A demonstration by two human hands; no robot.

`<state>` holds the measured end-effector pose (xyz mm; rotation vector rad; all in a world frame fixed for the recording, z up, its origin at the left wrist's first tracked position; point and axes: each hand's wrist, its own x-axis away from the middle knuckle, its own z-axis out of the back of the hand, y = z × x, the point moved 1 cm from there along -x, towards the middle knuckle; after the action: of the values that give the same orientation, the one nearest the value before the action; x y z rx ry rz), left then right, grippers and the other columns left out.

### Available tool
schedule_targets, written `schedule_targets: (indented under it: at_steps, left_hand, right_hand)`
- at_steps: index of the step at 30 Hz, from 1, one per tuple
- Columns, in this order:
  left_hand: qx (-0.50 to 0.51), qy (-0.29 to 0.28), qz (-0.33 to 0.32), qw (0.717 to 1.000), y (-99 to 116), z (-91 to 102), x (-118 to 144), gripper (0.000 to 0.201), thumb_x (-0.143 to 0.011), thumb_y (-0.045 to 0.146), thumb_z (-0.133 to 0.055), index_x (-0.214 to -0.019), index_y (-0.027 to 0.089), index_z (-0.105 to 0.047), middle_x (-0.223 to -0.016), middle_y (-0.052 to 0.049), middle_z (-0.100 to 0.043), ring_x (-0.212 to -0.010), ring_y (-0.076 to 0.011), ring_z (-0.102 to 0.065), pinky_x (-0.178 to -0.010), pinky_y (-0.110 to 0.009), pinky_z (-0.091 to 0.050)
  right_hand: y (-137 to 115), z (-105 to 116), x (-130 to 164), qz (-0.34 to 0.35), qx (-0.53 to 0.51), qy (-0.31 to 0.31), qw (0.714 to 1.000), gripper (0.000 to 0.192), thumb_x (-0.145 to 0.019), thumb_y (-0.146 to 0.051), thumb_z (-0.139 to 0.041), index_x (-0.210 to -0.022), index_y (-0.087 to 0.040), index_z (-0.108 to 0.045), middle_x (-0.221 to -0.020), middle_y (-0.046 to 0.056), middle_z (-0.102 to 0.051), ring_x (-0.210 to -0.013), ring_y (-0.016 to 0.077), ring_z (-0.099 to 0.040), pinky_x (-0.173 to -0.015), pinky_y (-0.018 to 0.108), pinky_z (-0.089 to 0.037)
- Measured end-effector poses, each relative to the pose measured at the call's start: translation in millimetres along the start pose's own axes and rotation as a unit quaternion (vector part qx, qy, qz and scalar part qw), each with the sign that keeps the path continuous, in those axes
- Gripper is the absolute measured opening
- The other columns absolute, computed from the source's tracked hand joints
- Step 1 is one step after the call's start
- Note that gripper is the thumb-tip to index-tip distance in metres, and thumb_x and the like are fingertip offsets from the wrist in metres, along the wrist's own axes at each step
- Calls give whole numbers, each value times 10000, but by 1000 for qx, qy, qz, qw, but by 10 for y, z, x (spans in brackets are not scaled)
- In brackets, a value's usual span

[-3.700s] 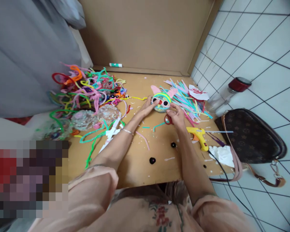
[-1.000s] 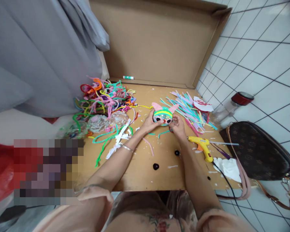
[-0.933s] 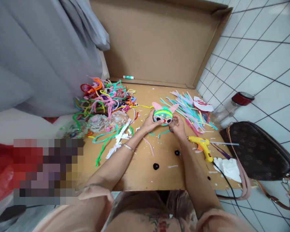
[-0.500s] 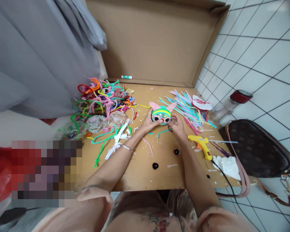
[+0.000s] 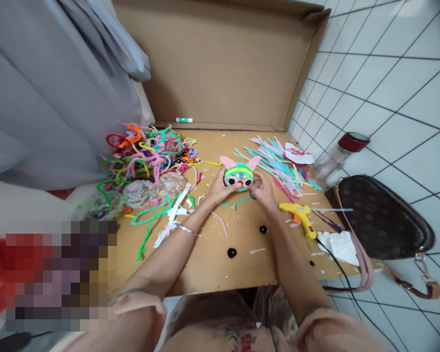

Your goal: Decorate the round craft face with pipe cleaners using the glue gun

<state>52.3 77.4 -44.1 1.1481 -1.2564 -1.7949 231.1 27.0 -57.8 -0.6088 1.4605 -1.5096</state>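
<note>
Between my hands, above the middle of the table, is a round craft animal head (image 5: 239, 173) with pink ears, green and yellow bands, black-and-white eyes and a red nose or mouth. My left hand (image 5: 222, 188) is wrapped round its left side, the thumb lying across the front under the eye. At its right edge, my right hand (image 5: 262, 188) has its fingers bent and pressed against the side near the right eye. Whether a small part sits between those fingertips is too small to tell. A short turquoise pipe cleaner (image 5: 242, 201) lies on the table just below the hands.
Tangled pipe cleaners (image 5: 150, 154) and clear plastic domes (image 5: 171, 185) lie left. Straight pipe cleaners (image 5: 275, 161) are at the back right. A yellow glue gun (image 5: 300, 217) with its cord, a tissue (image 5: 339, 246), a brown bag (image 5: 385, 220) and a bottle (image 5: 335, 156) line the right side.
The whole view has shifted a little, so everything sits slightly further left. Both hands keep their hold on the craft head, with hardly any finger movement.
</note>
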Motion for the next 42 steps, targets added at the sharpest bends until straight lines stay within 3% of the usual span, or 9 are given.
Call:
schedule_targets:
  at_steps: [11, 19, 27, 31, 34, 37, 40, 42]
  left_hand:
    - [0, 20, 9, 1000, -102, 15, -41, 1025, -648, 652, -808, -1466, 173, -417, -1386, -166, -604, -1234, -323, -616, -1088, -459, -477]
    - [31, 16, -7, 999, -87, 12, -54, 1152, -590, 613, -859, -1505, 145, -339, -1492, -213, -509, -1343, -344, -539, -1166, -483, -405]
    - [62, 22, 8, 998, -214, 13, -75, 1199, -580, 637, -867, -1539, 172, -318, -1574, -210, -416, -1405, -361, -484, -1201, -503, -362]
    - [98, 33, -10, 995, -250, 22, -82, 1033, -650, 672, -812, -1485, 215, -409, -1528, -175, -482, -1396, -348, -494, -1180, -491, -390]
    - [102, 107, -31, 989, -238, 72, -85, 746, -760, 716, -688, -1292, 212, -552, -1378, -151, -591, -1305, -302, -560, -1105, -449, -452]
    - [84, 240, -40, 966, -170, 177, -96, 568, -790, 745, -618, -944, 198, -599, -1031, -80, -666, -1007, -218, -638, -935, -368, -506]
    - [30, 347, -52, 936, 17, 291, -89, 533, -838, 717, -558, -704, 203, -510, -679, 21, -527, -678, -130, -512, -705, -276, -450]
    - [-7, 355, -82, 931, 208, 328, -55, 526, -892, 652, -526, -621, 209, -446, -585, 40, -448, -593, -110, -430, -602, -253, -372]
  right_hand:
    - [25, -76, 8, 6, -37, -21, 999, 556, -640, -385, -709, -1163, -229, -602, -1081, 66, -698, -755, 156, -654, -724, 333, -562]
    - [-33, -5, 10, -13, -15, -17, 1000, 597, -631, -360, -699, -1194, -188, -597, -1139, 113, -674, -642, 134, -629, -665, 345, -554]
    - [-43, 0, 24, -5, -24, 0, 1000, 557, -634, -385, -696, -1159, -221, -612, -1112, 81, -690, -629, 118, -601, -648, 321, -536]
    - [-109, 7, 43, -12, -8, 29, 999, 507, -657, -315, -666, -1148, -191, -629, -1104, 104, -698, -637, 145, -625, -665, 343, -542]
    - [-188, 36, 59, -1, 13, 72, 997, 384, -677, -289, -639, -1043, -174, -653, -1025, 98, -716, -705, 185, -653, -734, 367, -550]
    - [-259, 66, 89, 24, 32, 114, 993, 194, -746, -322, -570, -879, -202, -643, -878, 58, -711, -742, 200, -644, -759, 352, -527]
    - [-308, 70, 120, 26, 62, 122, 990, 156, -820, -327, -475, -767, -233, -588, -720, 12, -658, -692, 194, -605, -702, 317, -474]
    - [-335, 60, 131, 15, 93, 129, 987, 176, -842, -285, -419, -722, -245, -541, -644, -10, -607, -648, 188, -568, -670, 305, -429]
